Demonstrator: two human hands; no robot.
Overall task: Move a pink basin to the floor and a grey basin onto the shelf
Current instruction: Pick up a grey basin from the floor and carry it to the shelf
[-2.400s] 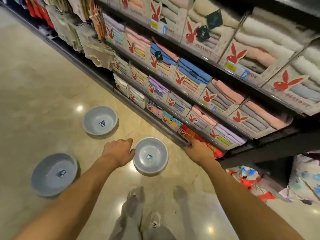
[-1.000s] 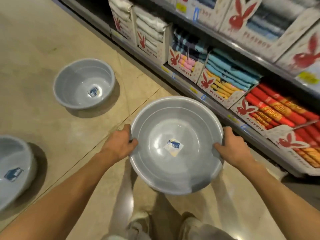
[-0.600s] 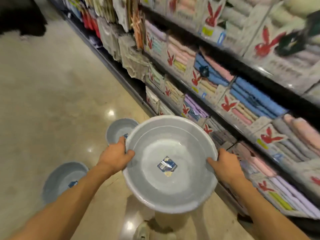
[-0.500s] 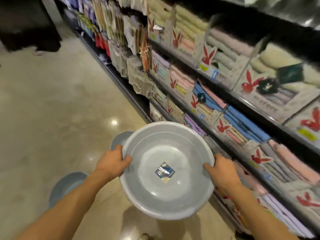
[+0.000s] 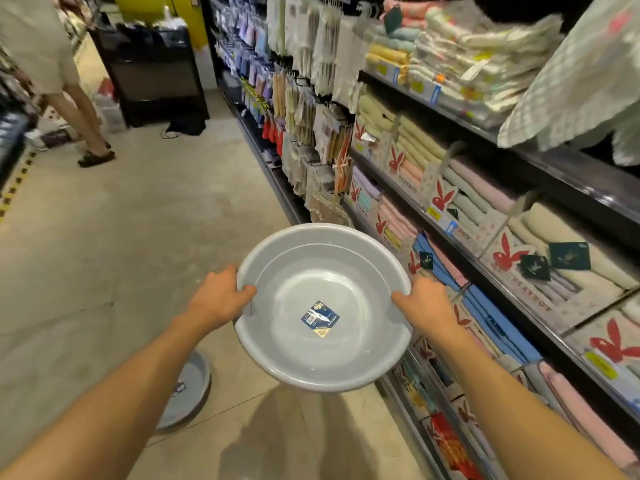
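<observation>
Shop aisle flooring [image 5: 121,237] of pale polished stone fills the left of the view, and a long shelf [image 5: 540,161] stacked with boxed towels [image 5: 460,188] runs down the right side. Farther along the aisle another person's legs [image 5: 81,112] show at the upper left. Held in the air over the floor, in front of the camera wearer, is a grey basin [image 5: 322,306], open side up and roughly level, with a blue sticker [image 5: 320,318] in its bottom. A second grey basin [image 5: 188,389] sits on the floor below the left forearm. No pink basin is in view. The left hand [image 5: 218,299] grips the basin's left rim, thumb curled over the edge; the right hand [image 5: 424,303] clasps the opposite rim the same way, fingers wrapped underneath. The shelf lies to the right of the basin, on the right hand's side, so the placing probably calls for a lift and swing rightward, right hand leading.
</observation>
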